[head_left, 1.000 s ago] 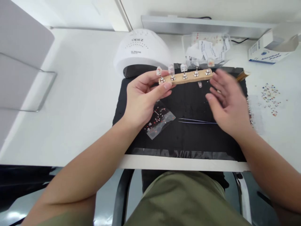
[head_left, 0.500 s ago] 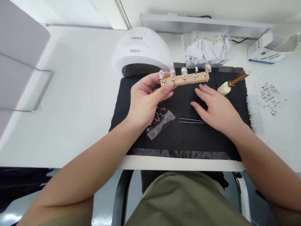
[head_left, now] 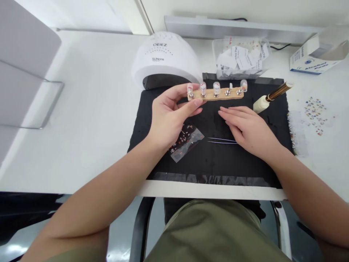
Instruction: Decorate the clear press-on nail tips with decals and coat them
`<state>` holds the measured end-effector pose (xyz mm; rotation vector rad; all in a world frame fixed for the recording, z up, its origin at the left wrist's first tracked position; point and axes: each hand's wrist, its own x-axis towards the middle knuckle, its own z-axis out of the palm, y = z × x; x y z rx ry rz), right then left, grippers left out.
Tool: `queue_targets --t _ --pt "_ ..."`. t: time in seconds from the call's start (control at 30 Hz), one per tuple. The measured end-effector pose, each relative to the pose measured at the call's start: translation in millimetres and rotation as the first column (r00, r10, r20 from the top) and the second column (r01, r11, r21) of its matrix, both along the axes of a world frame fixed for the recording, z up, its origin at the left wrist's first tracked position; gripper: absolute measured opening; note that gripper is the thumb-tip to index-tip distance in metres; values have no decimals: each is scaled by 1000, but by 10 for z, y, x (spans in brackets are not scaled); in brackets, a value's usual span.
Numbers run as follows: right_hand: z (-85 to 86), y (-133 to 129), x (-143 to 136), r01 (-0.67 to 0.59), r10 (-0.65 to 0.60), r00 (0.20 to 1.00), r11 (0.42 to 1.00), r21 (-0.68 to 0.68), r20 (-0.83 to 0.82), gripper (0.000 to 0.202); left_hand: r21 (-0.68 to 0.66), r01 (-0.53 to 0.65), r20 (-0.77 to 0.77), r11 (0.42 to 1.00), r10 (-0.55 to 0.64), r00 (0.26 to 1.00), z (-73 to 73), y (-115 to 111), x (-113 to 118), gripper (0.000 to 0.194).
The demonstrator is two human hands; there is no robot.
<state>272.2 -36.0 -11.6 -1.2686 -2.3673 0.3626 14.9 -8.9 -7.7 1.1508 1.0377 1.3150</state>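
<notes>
My left hand (head_left: 170, 112) is closed on the left end of a wooden nail tip stand (head_left: 222, 95), held up above a black mat (head_left: 212, 163). Several clear decorated nail tips (head_left: 216, 88) stand on its metal posts; the one second from the right looks much smaller. Fingers stretched out, my right hand (head_left: 249, 129) is over the mat below the stand's right end, holding nothing that I can see. It covers the rear part of thin tweezers (head_left: 222, 141). A clear sticker sheet (head_left: 188, 143) lies partly beneath my left wrist.
A white nail lamp (head_left: 166, 58) stands behind the mat, beside a clear bin (head_left: 242, 62) of alcohol pad packets. At right are a cream polish bottle (head_left: 261, 104) with a gold cap, scattered small gems (head_left: 315, 111) and an open alcohol pads box (head_left: 313, 60).
The nail tip stand has tilted slightly in my left hand, so the tips look more upright. My right hand has drawn back a little from the stand, its fingers closer together.
</notes>
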Motion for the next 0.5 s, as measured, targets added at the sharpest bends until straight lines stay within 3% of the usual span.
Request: queue_targets --t 0.5 --pt "-20 -17 -23 14 -8 998 996 91 -62 38 27 12 -6 1000 -11 1000 -18 14 4 38"
